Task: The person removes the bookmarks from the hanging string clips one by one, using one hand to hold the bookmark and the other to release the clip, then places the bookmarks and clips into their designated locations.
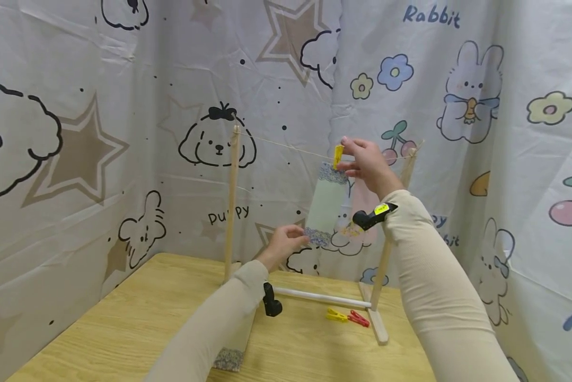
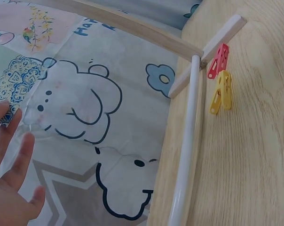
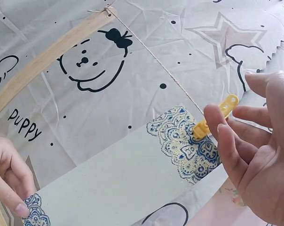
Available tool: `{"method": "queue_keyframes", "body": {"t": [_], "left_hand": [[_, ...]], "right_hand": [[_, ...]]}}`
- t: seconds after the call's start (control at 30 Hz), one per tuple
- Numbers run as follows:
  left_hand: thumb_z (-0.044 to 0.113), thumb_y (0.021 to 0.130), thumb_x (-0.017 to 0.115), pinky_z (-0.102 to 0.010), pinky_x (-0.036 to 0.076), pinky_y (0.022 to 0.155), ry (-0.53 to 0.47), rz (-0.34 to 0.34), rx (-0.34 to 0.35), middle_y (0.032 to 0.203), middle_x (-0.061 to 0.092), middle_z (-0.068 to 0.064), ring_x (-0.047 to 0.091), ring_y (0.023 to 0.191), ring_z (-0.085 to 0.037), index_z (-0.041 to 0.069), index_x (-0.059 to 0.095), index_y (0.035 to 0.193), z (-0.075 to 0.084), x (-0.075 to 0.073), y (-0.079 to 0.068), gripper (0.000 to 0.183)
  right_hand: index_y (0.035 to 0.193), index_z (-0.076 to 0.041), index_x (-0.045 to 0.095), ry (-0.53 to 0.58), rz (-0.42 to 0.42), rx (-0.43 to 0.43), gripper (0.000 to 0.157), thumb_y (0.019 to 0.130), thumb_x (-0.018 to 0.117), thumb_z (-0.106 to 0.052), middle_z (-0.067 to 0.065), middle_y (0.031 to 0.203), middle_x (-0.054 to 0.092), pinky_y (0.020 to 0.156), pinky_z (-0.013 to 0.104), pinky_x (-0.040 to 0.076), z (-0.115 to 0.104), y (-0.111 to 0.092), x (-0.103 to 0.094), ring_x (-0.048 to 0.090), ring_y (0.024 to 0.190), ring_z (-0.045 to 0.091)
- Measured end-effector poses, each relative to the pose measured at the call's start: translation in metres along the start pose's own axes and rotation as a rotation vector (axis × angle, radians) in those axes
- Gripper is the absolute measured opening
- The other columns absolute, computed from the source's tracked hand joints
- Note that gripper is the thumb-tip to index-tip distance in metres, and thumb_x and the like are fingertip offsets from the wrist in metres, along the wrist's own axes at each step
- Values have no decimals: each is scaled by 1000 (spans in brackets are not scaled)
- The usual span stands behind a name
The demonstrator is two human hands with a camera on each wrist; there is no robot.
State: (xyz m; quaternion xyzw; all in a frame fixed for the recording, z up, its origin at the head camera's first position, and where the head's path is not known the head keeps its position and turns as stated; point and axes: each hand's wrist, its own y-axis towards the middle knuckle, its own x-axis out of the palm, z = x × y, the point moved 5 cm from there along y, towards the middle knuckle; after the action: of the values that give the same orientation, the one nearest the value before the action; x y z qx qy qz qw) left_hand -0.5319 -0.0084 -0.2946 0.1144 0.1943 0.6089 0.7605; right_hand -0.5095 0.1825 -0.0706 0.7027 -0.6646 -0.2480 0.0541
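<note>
A pale green card with blue lace-patterned ends hangs at a thin string. A yellow clothespin sits at its top edge, by the string. My left hand pinches the card's lower corner between thumb and fingers. Around the clothespin, my right hand has its fingers spread and slightly bent; in the right wrist view fingertips are close beside it, without a clear pinch. On the table, a yellow clothespin and a red clothespin lie side by side.
The string runs between two wooden posts, joined low down by a white rod. Another lace-ended card lies on the table, partly under my left sleeve. Behind the hanging card shows a pink flowered panel. Printed curtains surround the table.
</note>
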Motion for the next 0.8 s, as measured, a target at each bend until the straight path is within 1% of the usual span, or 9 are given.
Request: {"method": "queue_keyframes", "body": {"t": [0.1, 0.23, 0.37, 0.43, 0.53, 0.67, 0.8], "left_hand": [[15, 99, 72, -52, 47, 102, 5, -5, 3, 127, 68, -12, 59, 122, -32, 2, 71, 111, 1, -1, 0, 17], [14, 99, 73, -53, 46, 104, -3, -9, 2, 130, 67, -12, 57, 126, -33, 1, 71, 109, -1, -2, 2, 17], [14, 99, 73, -51, 47, 103, -8, -10, -7, 133, 65, -13, 55, 128, -33, -1, 71, 110, -4, -2, 3, 19], [15, 99, 73, -50, 48, 102, -8, -10, -9, 135, 64, -13, 55, 129, -33, 0, 71, 109, -5, -2, 4, 19], [15, 98, 74, -50, 48, 103, -8, -7, -7, 137, 63, -14, 54, 131, -34, 1, 72, 108, -6, -2, 4, 17], [16, 99, 73, -52, 46, 104, 1, -11, -1, 135, 64, -13, 54, 130, -33, 1, 72, 108, -4, -2, 3, 17], [17, 99, 73, -52, 46, 104, 10, -26, -5, 127, 68, -12, 59, 124, -32, 3, 72, 110, -3, -1, 2, 18]], "right_hand": [[152, -5, 49, 45, -4, 23, 59, 107, 54, -44, 18, 151, 49, 61, 16, 52, 0, 1, 0, 69, 79, 13], [151, -3, 50, 64, -17, 29, 57, 107, 56, -40, 16, 146, 52, 61, 15, 51, 1, 2, 2, 68, 80, 13], [148, 1, 51, 90, -31, 24, 54, 107, 59, -33, 13, 129, 56, 62, 15, 52, 1, 2, 3, 68, 80, 11], [146, 1, 53, 116, -32, 15, 50, 107, 60, -28, 10, 120, 59, 61, 15, 52, 2, 3, 4, 68, 78, 11], [144, 2, 54, 144, -38, -5, 45, 107, 60, -22, 7, 113, 65, 61, 16, 53, 2, 5, 5, 68, 75, 11], [144, 0, 55, 147, -33, -9, 44, 107, 60, -22, 5, 112, 66, 62, 16, 53, 1, 4, 6, 67, 75, 11], [145, -1, 55, 151, -24, 8, 44, 107, 60, -23, 7, 115, 65, 61, 16, 53, 2, 4, 7, 68, 75, 10]]}}
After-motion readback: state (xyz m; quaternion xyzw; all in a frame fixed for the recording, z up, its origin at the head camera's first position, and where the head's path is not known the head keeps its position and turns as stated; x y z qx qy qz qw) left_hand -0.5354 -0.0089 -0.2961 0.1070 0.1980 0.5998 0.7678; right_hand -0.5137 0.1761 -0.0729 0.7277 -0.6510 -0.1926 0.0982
